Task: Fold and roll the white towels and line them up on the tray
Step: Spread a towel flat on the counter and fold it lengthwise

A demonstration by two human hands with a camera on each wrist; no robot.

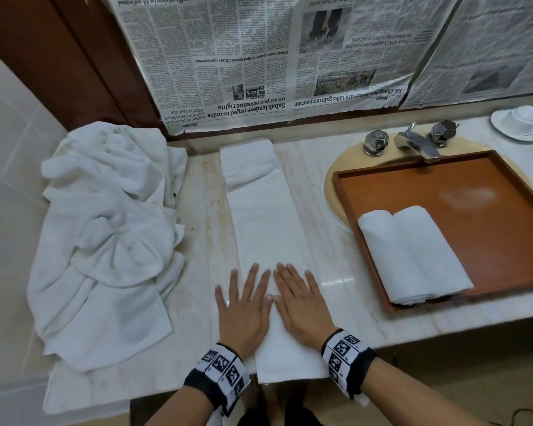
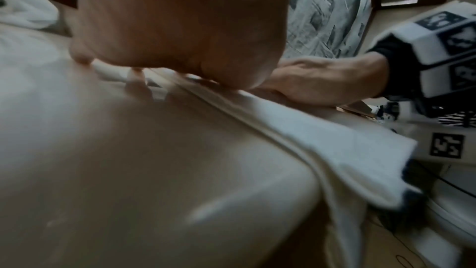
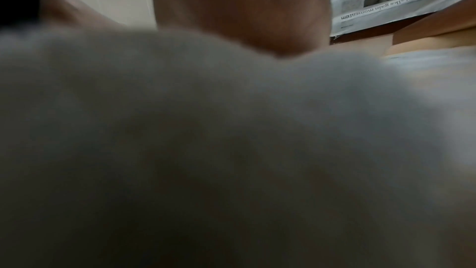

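A white towel (image 1: pixel 268 229), folded into a long narrow strip, lies on the marble counter and runs away from me, its far end doubled back. My left hand (image 1: pixel 243 305) and right hand (image 1: pixel 299 299) press flat on its near end, side by side, fingers straight. In the left wrist view the left palm (image 2: pixel 180 27) sits on the towel's folded edge (image 2: pixel 296 136), with the right hand (image 2: pixel 322 83) beyond it. The right wrist view is filled by blurred towel (image 3: pixel 206 129). Two rolled white towels (image 1: pixel 413 256) lie side by side at the near left of the brown tray (image 1: pixel 490 192).
A heap of unfolded white towels (image 1: pixel 105 229) covers the counter's left side. The tray rests over a sink, with a chrome tap (image 1: pixel 416 142) behind it. A white cup on a saucer (image 1: pixel 519 121) stands at the far right. Newspaper (image 1: pixel 259 56) covers the wall behind.
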